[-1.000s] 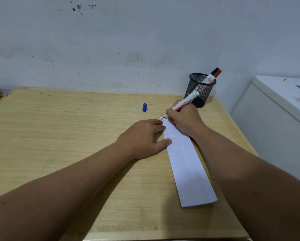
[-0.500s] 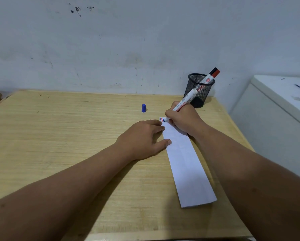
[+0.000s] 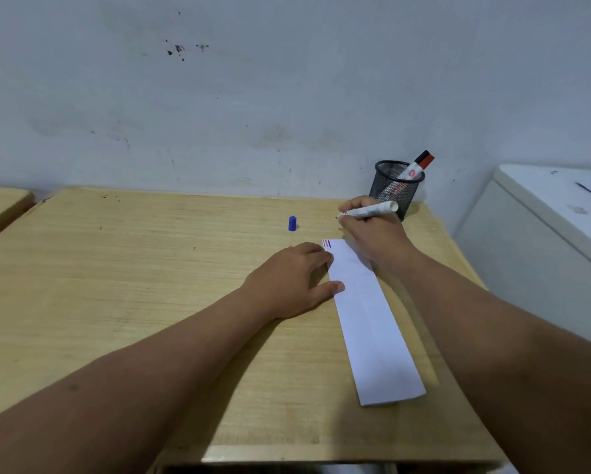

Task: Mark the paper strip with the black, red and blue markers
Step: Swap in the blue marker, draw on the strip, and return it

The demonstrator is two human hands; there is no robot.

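Observation:
A long white paper strip [image 3: 369, 323] lies on the wooden desk [image 3: 150, 285], with short blue and red marks [image 3: 327, 243] at its far left corner. My left hand [image 3: 294, 278] lies flat with its fingertips on the strip's left edge. My right hand [image 3: 372, 230] holds an uncapped white marker [image 3: 372, 210] just above and beyond the strip's far end, its tip pointing left, off the paper. A blue cap [image 3: 292, 223] stands on the desk to the left of it. Two capped markers, one red [image 3: 420, 165], stick out of the black mesh cup [image 3: 395, 186].
The desk ends against a grey wall. A white cabinet [image 3: 543, 227] stands close on the right. Another wooden desk's corner [image 3: 0, 203] shows at the far left.
My right hand has lifted the marker off the strip's far corner and moved it up and away, turning it nearly level. The marks on the corner now show. My left hand has stayed put.

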